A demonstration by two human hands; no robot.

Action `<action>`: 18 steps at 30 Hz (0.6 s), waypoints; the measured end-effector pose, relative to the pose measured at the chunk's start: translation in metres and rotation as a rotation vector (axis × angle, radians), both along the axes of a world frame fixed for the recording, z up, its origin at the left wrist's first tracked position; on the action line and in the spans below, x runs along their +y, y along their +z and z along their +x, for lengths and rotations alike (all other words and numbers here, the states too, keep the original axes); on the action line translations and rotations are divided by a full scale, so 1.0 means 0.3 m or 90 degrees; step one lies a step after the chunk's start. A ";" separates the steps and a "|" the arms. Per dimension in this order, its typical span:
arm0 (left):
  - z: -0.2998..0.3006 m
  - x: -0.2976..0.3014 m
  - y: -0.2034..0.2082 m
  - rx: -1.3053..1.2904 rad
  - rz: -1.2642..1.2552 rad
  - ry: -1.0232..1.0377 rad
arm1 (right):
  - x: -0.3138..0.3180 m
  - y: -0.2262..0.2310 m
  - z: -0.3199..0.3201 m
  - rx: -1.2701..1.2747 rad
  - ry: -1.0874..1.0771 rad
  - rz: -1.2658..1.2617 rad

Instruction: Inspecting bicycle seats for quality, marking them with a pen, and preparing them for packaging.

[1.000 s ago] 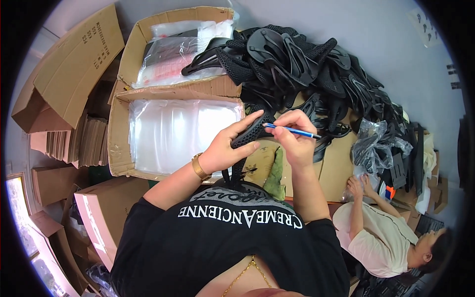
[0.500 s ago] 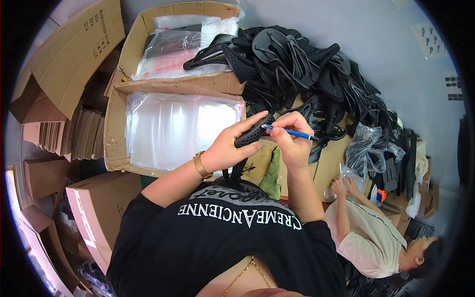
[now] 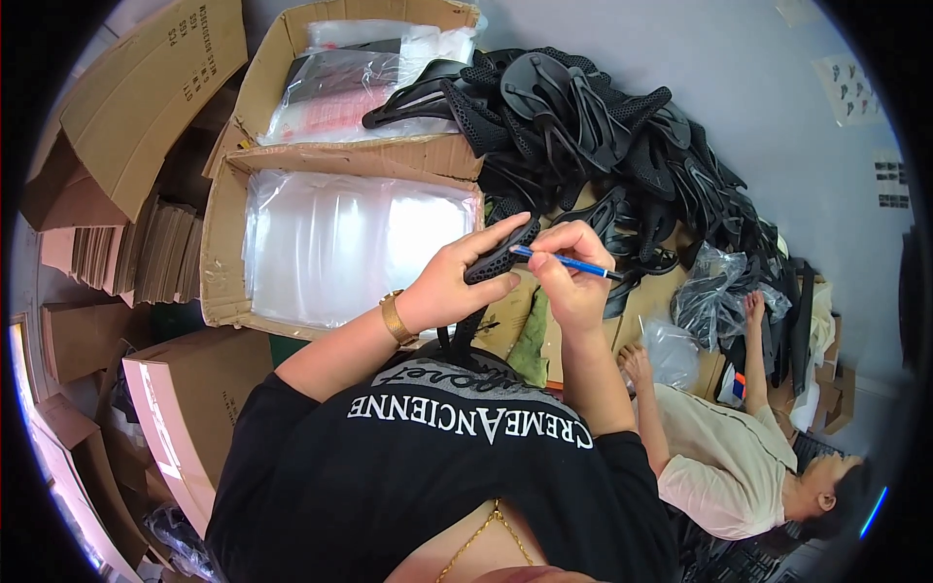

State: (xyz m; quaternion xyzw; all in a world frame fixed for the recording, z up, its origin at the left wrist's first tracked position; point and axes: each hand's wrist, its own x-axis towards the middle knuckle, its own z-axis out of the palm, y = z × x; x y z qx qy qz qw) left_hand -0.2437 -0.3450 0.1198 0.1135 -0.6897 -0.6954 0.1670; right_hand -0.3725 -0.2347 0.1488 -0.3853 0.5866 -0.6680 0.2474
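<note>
My left hand point(image 3: 449, 282) grips a black bicycle saddle point(image 3: 498, 264) with a honeycomb mesh, its fingers along the far side and the thumb on the near side. The saddle is tilted over the table in front of my chest. Between the fingers of my right hand point(image 3: 575, 291) is a slim blue pen-like tool point(image 3: 578, 263), its tip at the saddle's right edge. Whether the tip is a nib or a blade is too small to tell. Just beyond both hands rises a big pile of black saddles point(image 3: 583, 121).
Left of the pile, an open carton point(image 3: 216, 257) holds clear plastic bags point(image 3: 350, 248); another carton point(image 3: 255, 92) adjoins its far side. A green cloth point(image 3: 531, 340) lies near my right forearm. To the right, a co-worker point(image 3: 729, 457) sits beside clear bags point(image 3: 671, 352). Flattened cardboard point(image 3: 126, 262) stands left.
My hands keep nearly the same hold, with the tool's tip shifted slightly along the saddle. The co-worker's hands have moved apart, one reaching out toward the plastic wrapping.
</note>
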 end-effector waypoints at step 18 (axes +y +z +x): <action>-0.009 0.004 -0.005 0.001 -0.001 0.016 | -0.007 0.009 0.022 -0.008 -0.025 -0.004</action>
